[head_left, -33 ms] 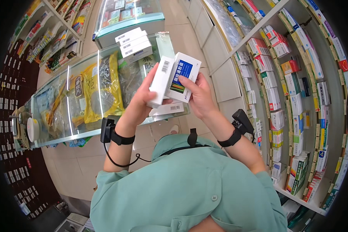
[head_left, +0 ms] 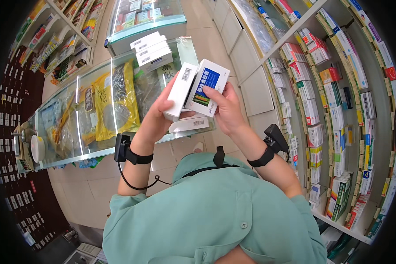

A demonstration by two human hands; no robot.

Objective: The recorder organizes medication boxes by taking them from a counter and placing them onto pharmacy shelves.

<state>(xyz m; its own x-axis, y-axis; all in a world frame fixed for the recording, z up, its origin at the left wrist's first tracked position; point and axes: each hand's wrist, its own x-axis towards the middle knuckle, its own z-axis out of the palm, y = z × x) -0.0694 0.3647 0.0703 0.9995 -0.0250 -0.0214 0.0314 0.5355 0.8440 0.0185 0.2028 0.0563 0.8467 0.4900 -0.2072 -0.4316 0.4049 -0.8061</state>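
My left hand (head_left: pixel 159 112) is closed around a white medicine box (head_left: pixel 180 94), its narrow barcode side turned up. Held in my right hand (head_left: pixel 229 108) is another white medicine box (head_left: pixel 214 79) with a blue panel on its front, the thumb pressed flat on that face. Both boxes lean close together above the counter's near right corner, with a dark narrow gap between them. Just below them, a further white box (head_left: pixel 189 124) lies on the glass counter (head_left: pixel 79 156), partly hidden by my hands. Beyond is a stack of several white boxes (head_left: pixel 155 57).
Yellow and clear plastic bags (head_left: pixel 116 97) lie within the glass counter. A second glass case (head_left: pixel 147 26) stands farther off. Shelves of medicine boxes (head_left: pixel 312 110) rise close on my right. Dark small-labelled drawers (head_left: pixel 17 176) line the far left. Each wrist wears a strapped black device (head_left: pixel 126 147).
My left hand and its box have shifted slightly left, their lower end most. The gap between the two boxes is a little wider. My right hand has barely moved.
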